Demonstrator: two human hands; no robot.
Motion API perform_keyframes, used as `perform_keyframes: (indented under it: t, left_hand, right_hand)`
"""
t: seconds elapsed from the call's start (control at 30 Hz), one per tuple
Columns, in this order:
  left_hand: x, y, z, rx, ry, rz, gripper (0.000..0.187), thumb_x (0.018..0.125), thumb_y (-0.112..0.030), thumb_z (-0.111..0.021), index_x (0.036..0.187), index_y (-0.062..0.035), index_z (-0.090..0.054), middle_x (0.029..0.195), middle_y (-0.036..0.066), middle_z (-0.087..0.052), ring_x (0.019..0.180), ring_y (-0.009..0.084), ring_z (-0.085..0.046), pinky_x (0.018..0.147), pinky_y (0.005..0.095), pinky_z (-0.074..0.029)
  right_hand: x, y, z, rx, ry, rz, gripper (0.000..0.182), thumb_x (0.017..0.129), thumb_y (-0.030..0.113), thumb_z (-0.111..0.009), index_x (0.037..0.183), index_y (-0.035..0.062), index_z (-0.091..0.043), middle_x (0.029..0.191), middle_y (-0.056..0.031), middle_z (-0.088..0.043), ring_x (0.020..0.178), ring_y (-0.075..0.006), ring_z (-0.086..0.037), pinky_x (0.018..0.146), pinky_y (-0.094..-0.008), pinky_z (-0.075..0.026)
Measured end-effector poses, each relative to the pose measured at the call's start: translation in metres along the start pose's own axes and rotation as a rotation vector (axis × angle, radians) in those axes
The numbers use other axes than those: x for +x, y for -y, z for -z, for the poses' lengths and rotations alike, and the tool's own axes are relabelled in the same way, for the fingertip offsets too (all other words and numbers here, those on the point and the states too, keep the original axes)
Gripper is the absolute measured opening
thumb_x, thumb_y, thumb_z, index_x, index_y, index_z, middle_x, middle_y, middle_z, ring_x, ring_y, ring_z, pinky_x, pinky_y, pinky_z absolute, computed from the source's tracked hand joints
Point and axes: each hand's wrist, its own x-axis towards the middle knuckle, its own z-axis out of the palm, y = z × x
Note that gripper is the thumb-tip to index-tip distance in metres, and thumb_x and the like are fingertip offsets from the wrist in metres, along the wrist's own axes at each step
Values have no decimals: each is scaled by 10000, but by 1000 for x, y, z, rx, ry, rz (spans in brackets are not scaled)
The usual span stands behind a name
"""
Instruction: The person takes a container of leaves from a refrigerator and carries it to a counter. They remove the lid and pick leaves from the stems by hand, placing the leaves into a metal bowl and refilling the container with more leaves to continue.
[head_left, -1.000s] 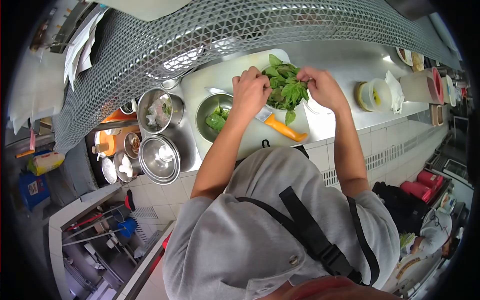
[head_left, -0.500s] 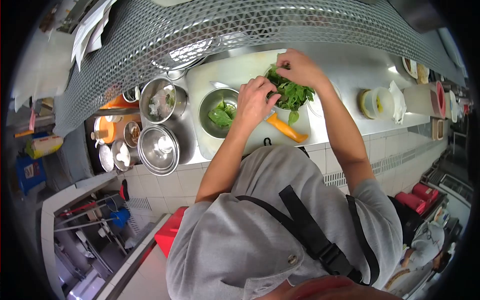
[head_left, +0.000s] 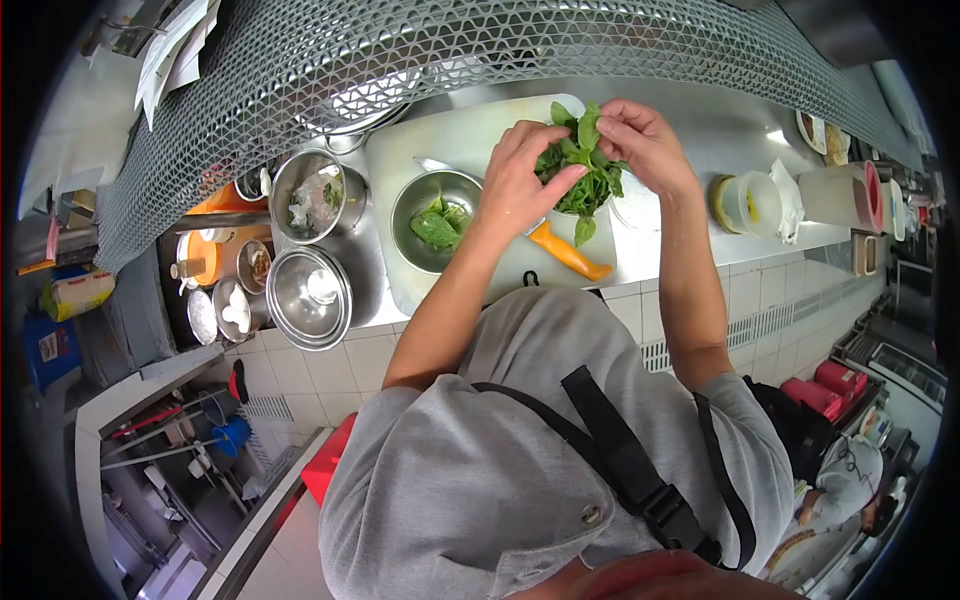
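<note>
A heap of leafy green herbs that looks like basil (head_left: pixel 600 190) fills a round container on the white cutting board (head_left: pixel 410 150). My right hand (head_left: pixel 645 145) pinches a basil sprig (head_left: pixel 583 140) raised above the heap. On the heap's left side, my left hand (head_left: pixel 515 185) has its thumb and fingers apart, with leaves showing in the gap. A steel bowl (head_left: pixel 403 225) with a few picked leaves (head_left: pixel 438 225) sits left of that hand. Under the left wrist lies a knife with a yellow handle (head_left: pixel 570 252); its blade is partly hidden.
Left of the board stand a steel pot (head_left: pixel 350 205) holding a plastic bag and stacked steel bowls (head_left: pixel 300 310). A clear tub (head_left: pixel 755 205) is at right on the steel counter (head_left: pixel 690 115). A metal mesh shelf (head_left: pixel 480 50) overhangs the back. Another person (head_left: pixel 845 485) appears far right.
My right hand has moved right and slightly down, lifting a sprig out of the heap. My left hand has opened, its thumb spreading away from the fingers. The camera view shifted slightly.
</note>
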Motion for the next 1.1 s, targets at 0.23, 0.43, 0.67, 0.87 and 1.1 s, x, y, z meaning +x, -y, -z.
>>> perform_keyframes:
  t: [0.23, 0.43, 0.67, 0.87, 1.1]
  left_hand:
    - [1, 2, -9, -145, 36, 11, 260, 769, -154, -759, 970, -32, -649, 986, 119, -621, 941, 307, -605, 809, 382, -490]
    - [-2, 3, -9, -183, 53, 73, 136, 816, -66, -710, 928, -16, -652, 941, 92, -649, 851, 208, -633, 758, 307, -501]
    - [-6, 16, -8, -805, 126, 434, 120, 930, -93, -590, 1017, -11, -599, 933, 76, -672, 821, 125, -608, 750, 274, -481]
    - [-10, 11, 6, -1158, 164, 453, 124, 970, -86, -516, 1058, -12, -558, 983, 104, -683, 841, 113, -610, 763, 255, -472]
    - [-27, 15, 20, -1118, 189, 515, 217, 989, -189, -514, 1104, -8, -550, 1023, 93, -646, 938, 173, -613, 850, 322, -465]
  right_hand:
    - [-9, -1, 0, 41, -46, 43, 88, 924, 119, -630, 960, 39, -634, 794, -7, -632, 701, -74, -583, 627, -215, -437]
    - [-13, -7, 2, 49, -180, 68, 86, 926, 109, -625, 974, 38, -621, 796, -13, -632, 700, -79, -586, 616, -215, -431]
    - [-15, 1, -17, -249, -426, 162, 170, 912, 115, -626, 1030, -6, -642, 833, -25, -652, 716, -88, -599, 639, -231, -469]
    - [-26, 13, -30, -518, -118, 406, 223, 910, 46, -620, 1127, -5, -639, 1080, -56, -629, 798, -63, -552, 677, -213, -464]
    - [-26, 17, -56, -733, 58, 123, 221, 865, 28, -640, 1082, 33, -680, 854, -16, -617, 712, -66, -528, 599, -223, -418]
